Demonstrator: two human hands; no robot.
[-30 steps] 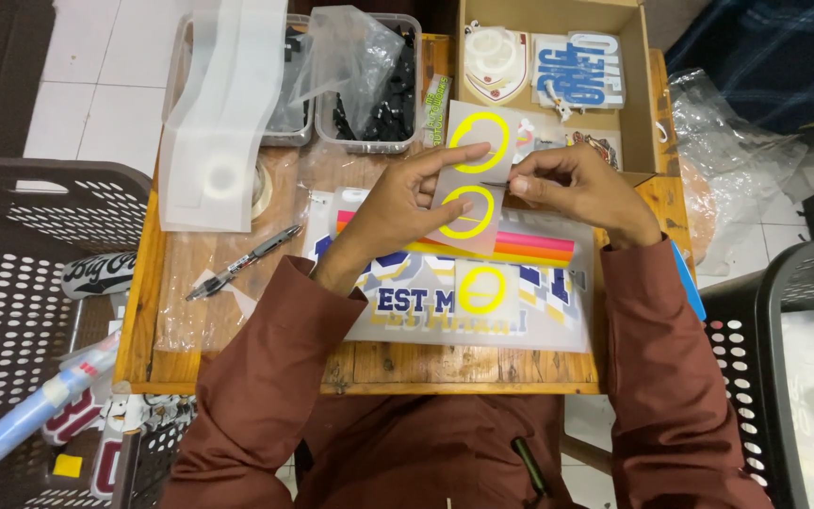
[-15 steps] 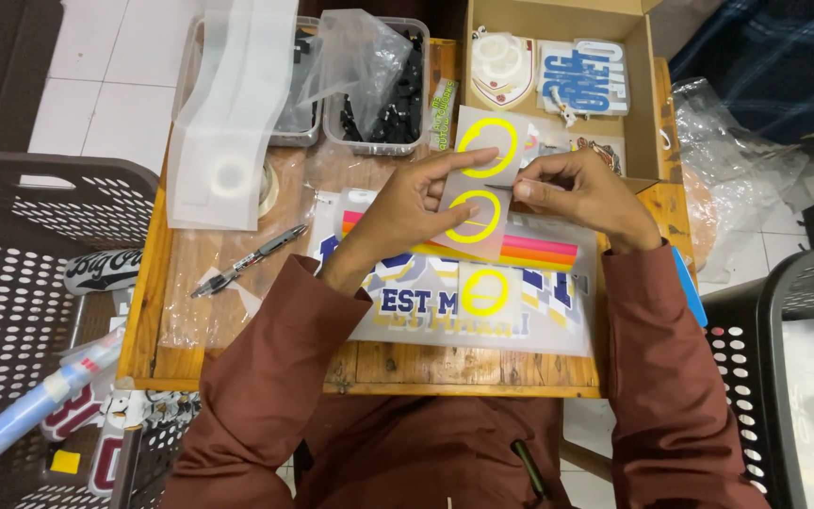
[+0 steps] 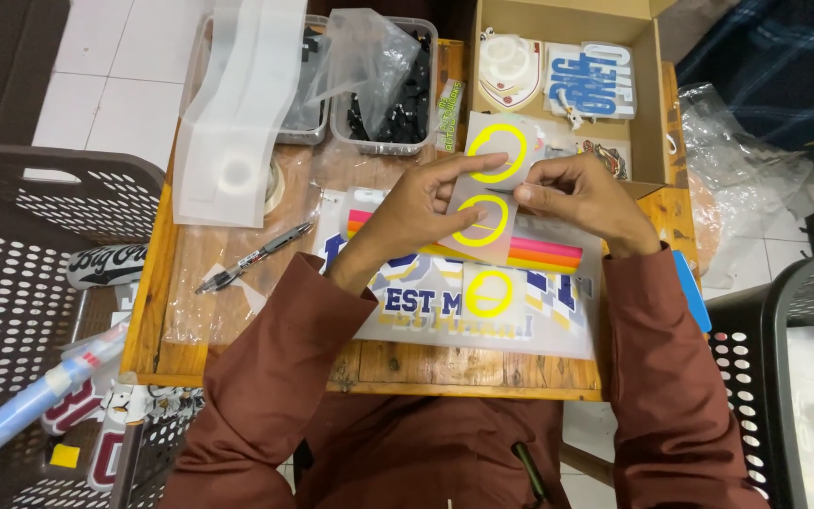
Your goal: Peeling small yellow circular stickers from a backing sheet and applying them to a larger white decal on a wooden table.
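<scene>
Left hand: the left hand [image 3: 414, 209] is laid on the grey sticker strip printed with yellow rings [image 3: 489, 188]; thumb and forefinger are closed on its left edge beside the middle ring.
Right hand: the right hand [image 3: 578, 193] meets the strip from the right; its fingertips [image 3: 523, 193] are pinched together on the right edge between the top and middle rings.
Strip: it is held just above the large printed sheet with blue letters and rainbow stripes [image 3: 482, 283], upright in the view, its lowest part lying over the sheet.
Rings counted: three yellow rings are seen on the strip, one above another.
Pen: one black and silver pen [image 3: 254, 256] lies on the wood, well left of the strip.
Tubs: two clear plastic tubs of small black parts [image 3: 383, 90] stand beyond the strip to the left.
White roll: one wide translucent white strip [image 3: 237, 104] is draped over the left tub.
Box: one open cardboard box holding printed stickers [image 3: 567, 85] stands just beyond the strip.
Surface: a small wooden table [image 3: 157, 311] bears everything.
Room: white floor tiles are seen beyond; two dark perforated plastic baskets [image 3: 11, 283] flank the table.
</scene>
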